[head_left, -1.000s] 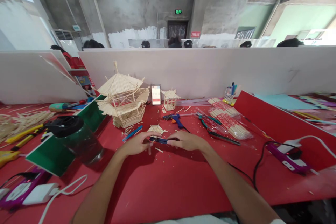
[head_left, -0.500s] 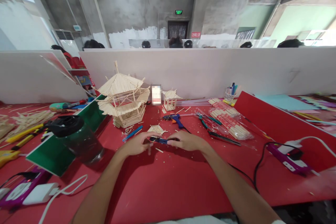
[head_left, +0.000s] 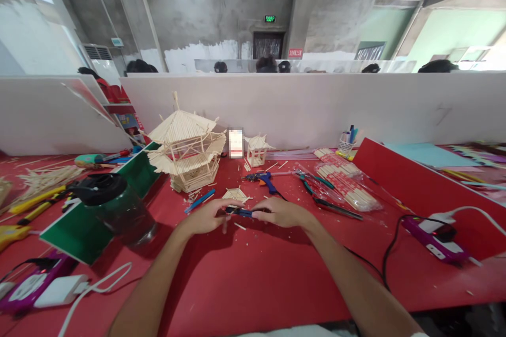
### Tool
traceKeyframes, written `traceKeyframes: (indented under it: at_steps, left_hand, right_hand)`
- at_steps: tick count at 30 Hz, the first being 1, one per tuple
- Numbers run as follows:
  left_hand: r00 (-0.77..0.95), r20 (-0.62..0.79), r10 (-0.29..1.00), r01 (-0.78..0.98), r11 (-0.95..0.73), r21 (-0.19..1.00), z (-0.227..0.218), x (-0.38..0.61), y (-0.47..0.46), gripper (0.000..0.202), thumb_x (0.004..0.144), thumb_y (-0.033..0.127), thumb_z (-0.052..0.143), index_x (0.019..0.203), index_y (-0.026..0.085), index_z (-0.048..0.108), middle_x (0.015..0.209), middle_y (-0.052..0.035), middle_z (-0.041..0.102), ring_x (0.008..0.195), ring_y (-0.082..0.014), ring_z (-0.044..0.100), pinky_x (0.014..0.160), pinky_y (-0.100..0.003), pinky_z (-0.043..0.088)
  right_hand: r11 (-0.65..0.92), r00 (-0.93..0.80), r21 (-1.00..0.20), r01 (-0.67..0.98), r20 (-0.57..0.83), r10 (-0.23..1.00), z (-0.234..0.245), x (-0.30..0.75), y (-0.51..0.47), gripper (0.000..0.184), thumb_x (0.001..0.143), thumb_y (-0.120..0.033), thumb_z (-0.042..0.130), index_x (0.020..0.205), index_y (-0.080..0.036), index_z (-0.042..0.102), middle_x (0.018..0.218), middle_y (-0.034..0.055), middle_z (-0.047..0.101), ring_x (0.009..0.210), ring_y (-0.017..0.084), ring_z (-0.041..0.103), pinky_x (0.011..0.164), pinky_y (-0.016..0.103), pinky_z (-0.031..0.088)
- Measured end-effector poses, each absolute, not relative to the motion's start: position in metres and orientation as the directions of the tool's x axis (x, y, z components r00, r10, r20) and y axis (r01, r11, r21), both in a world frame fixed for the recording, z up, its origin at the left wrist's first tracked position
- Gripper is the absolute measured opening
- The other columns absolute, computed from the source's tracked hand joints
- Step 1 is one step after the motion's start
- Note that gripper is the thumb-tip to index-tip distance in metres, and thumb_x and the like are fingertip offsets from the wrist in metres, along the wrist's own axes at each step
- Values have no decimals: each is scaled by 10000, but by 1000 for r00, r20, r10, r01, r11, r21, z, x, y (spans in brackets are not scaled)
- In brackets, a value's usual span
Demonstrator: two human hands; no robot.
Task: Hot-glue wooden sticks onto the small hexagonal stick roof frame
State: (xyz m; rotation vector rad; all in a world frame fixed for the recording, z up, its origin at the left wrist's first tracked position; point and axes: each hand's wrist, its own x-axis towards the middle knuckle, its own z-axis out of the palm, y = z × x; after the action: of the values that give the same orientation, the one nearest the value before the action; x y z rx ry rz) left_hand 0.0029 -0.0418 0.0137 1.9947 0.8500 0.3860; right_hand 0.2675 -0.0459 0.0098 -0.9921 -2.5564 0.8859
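Over the red table, my right hand (head_left: 281, 212) is closed around one end of a small dark blue hand tool (head_left: 241, 212); its exact kind is not clear. My left hand (head_left: 208, 216) is curled with its fingertips at the tool's other end, and whatever it pinches is too small to make out. Just beyond the fingers lies a small flat frame of pale sticks (head_left: 236, 195). Farther back stand a large stick pavilion (head_left: 184, 150) with two roofs and a small stick pavilion (head_left: 258, 150). A short stick piece (head_left: 240, 226) rests below the hands.
A blue glue gun (head_left: 269, 182) lies behind my right hand, with pliers (head_left: 306, 184) and bagged sticks (head_left: 348, 184) to its right. A dark water bottle (head_left: 122, 213) and green board (head_left: 75, 237) stand left. Power strips (head_left: 435, 242) with cables flank the work area.
Both hands stay in nearly the same place. The dark blue tool has turned slightly between the fingers, and its left end looks different.
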Motion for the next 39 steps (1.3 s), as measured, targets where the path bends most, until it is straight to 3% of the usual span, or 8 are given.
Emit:
traceKeyframes:
  at_steps: [11,20,27,39]
  left_hand:
    - [703,-50,709,427,-365,827,16,5,-43,424,914,248,497,1334,201,536,1243,-122,617,550,-97,637,681,-268,514]
    - [710,-35,704,428,-391,815,12,4,-41,494,858,117,458,1330,243,535,1272,-83,601,561,-80,642,672,-234,506]
    - [726,-21,688,409,-407,816,11,5,-40,544,809,59,447,1316,231,542,1155,-59,656,569,-84,635,685,-233,508]
    - [739,-11,673,384,-408,828,7,4,-39,510,823,82,474,1300,244,552,1243,-73,622,574,-72,628,658,-218,509]
  right_hand:
    - [588,-725,-615,525,38,688,8,268,-45,426,973,-474,414,894,-155,685,797,37,670,680,144,537,620,241,344]
    - [580,-714,-614,536,37,699,10,267,-47,412,969,-464,418,873,-159,679,790,33,671,674,147,535,623,243,349]
    - [579,-717,-613,537,29,696,13,267,-48,422,973,-465,407,855,-156,669,764,27,659,653,139,521,615,239,348]
    - [548,-717,-642,536,-4,697,16,266,-50,400,969,-449,422,887,-153,679,773,35,668,673,149,551,623,241,368]
